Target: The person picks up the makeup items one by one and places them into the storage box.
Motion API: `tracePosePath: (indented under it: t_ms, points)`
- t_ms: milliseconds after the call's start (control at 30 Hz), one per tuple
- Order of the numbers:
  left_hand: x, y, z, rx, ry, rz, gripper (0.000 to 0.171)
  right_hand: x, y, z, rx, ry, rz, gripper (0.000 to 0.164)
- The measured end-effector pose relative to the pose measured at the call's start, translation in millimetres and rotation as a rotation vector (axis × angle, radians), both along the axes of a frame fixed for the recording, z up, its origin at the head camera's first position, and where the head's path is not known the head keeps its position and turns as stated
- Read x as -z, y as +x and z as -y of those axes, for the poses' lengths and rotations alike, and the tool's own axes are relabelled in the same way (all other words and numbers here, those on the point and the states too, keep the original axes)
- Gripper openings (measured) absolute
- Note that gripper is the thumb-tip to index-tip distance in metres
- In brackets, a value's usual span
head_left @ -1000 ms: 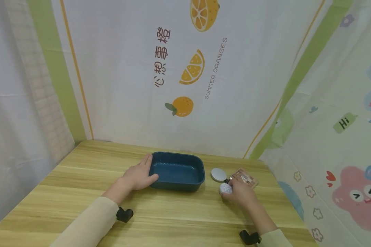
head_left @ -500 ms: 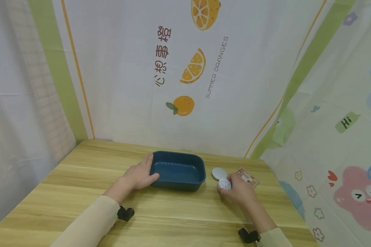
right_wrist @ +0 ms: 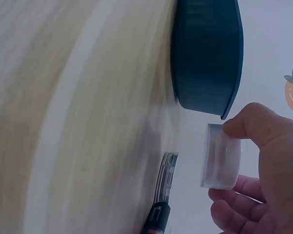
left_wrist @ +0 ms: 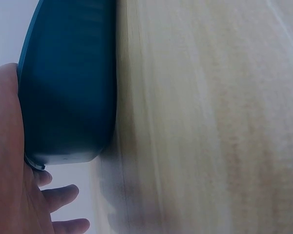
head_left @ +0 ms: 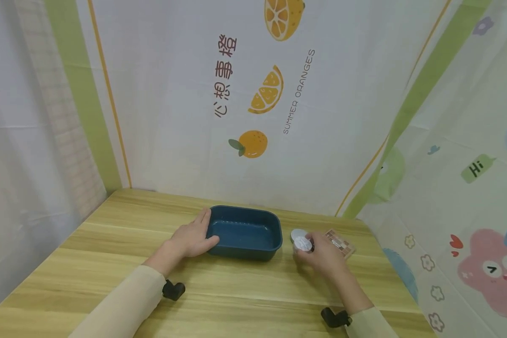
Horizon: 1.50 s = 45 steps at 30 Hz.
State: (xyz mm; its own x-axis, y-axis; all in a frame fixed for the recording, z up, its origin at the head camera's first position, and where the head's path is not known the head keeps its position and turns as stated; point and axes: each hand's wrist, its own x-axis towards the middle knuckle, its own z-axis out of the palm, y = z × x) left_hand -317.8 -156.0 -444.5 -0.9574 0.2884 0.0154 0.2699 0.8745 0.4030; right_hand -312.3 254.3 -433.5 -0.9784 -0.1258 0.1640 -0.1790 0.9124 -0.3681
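A dark blue rectangular bin (head_left: 244, 253) stands on the wooden table. My left hand (head_left: 190, 239) rests against its left end, thumb over the near rim, other fingers extended along the outside. To the right of the bin, my right hand (head_left: 325, 256) pinches a small clear round container (right_wrist: 222, 157) with a pale top between thumb and fingers. In the right wrist view it is off the table. Behind it lies a round silver tin (head_left: 296, 234), partly hidden by the container in the head view.
A checkered, tile-patterned palette (head_left: 342, 244) lies right of the tin, partly behind the right hand. A clear tube with a black end (right_wrist: 161, 195) lies on the table in the right wrist view. Printed curtains (head_left: 173, 141) hang behind the table.
My right hand has lifted the round container and carried it left and back, so it now overlaps the silver tin in view. The left hand stays at the bin's end.
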Motion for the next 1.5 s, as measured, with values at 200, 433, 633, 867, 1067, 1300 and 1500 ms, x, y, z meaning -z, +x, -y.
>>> tracePosePath:
  t_ms: [200,433,633,867,1067,1300,1500]
  points:
    - [0.9,-1.5,0.1,0.005,-0.007,-0.008,0.094,-3.3,-1.3,4.0,-0.010,-0.012,-0.024,0.061]
    - [3.0,-1.9,0.0,0.000,-0.012,-0.005,0.093,-4.0,-5.1,7.5,-0.011,-0.034,-0.042,0.057]
    - [0.6,-1.8,-1.3,0.001,-0.011,-0.007,0.094,-6.6,-8.0,10.3,-0.008,-0.054,-0.053,0.058]
    - [0.6,-2.3,-0.6,-0.001,0.000,0.006,0.094,-13.1,-14.8,17.8,-0.026,-0.061,-0.057,0.061]
    - [2.4,-2.1,-1.5,-0.014,-0.023,-0.004,0.096,-22.3,-20.8,33.4,-0.059,-0.089,-0.061,0.059]
    - [3.0,-2.1,-2.6,-0.022,-0.041,-0.007,0.098,-25.4,-31.7,57.8,-0.114,-0.104,-0.083,0.057]
    - [0.3,-0.1,-4.3,-0.025,-0.026,-0.003,0.097,-19.7,-42.3,78.4,-0.167,-0.115,-0.092,0.052]
